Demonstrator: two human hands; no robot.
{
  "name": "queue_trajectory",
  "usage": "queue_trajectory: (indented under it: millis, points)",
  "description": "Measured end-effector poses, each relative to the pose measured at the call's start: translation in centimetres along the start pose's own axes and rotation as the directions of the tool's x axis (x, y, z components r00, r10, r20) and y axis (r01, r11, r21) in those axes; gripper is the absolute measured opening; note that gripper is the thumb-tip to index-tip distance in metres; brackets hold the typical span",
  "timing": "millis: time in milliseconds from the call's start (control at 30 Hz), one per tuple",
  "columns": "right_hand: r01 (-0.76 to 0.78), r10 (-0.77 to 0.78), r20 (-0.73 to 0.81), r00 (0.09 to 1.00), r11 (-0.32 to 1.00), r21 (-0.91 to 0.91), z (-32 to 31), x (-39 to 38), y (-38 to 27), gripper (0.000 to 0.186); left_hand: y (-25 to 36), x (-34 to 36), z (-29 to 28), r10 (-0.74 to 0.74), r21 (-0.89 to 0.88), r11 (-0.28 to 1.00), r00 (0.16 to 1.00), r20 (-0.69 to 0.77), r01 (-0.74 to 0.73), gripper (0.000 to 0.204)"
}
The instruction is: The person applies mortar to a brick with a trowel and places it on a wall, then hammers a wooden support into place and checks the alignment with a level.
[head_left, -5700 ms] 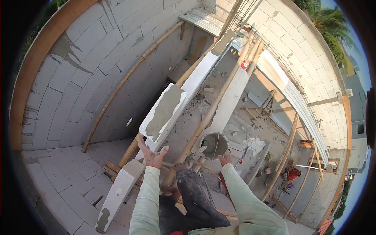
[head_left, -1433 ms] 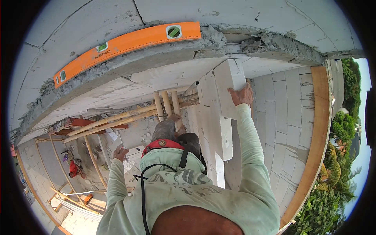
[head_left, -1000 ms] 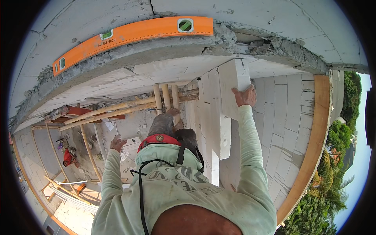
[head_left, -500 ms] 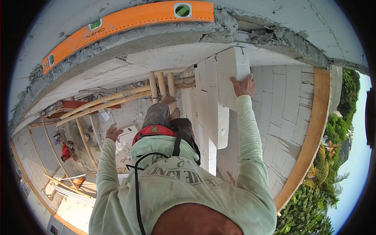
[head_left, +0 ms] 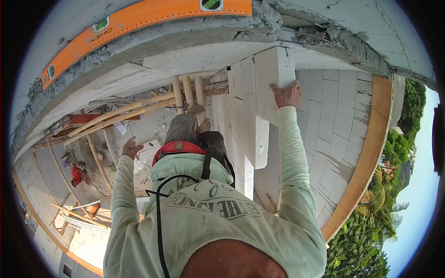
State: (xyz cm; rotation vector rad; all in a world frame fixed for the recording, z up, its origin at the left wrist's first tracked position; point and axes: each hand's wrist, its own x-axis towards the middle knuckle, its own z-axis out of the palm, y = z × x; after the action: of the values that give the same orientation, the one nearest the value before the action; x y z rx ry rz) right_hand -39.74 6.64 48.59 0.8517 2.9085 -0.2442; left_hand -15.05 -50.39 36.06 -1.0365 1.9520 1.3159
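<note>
White block (head_left: 266, 76) is standing at the wall's (head_left: 241, 83) edge, lower courses (head_left: 235, 119) laid, final seating unclear; right hand (head_left: 287, 96) is gripping it, left hand (head_left: 132, 148) hanging wide-fingered, empty.

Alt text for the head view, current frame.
A person's right hand is set against a white block, while the left hand hovers open in midair. An orange spirit level lies along rough grey mortar at the top of the picture.

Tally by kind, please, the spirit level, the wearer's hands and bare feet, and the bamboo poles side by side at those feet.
Hands (left hand, right hand): 2
Bare feet: 2
Orange spirit level: 1
Side-by-side bamboo poles: 3
Total: 8
</note>
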Motion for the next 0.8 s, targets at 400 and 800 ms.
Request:
queue_trajectory:
  millis: [400, 800]
  points:
    - [-0.027, 0.026, 0.039, 0.999, 1.000, 0.015, -1.3, -0.8, -1.0, 0.080, -0.3, 2.1, 0.7, -0.001, 0.050, 0.999, 1.000, -0.002, 0.001, 0.081]
    - [-0.017, 0.014, 0.100, 0.995, 0.999, 0.028, -2.0, -0.6, -0.3, 0.106, 3.9, 5.2, 0.1, 0.190, 0.301, 0.934, 0.981, 0.032, -0.191, 0.083]
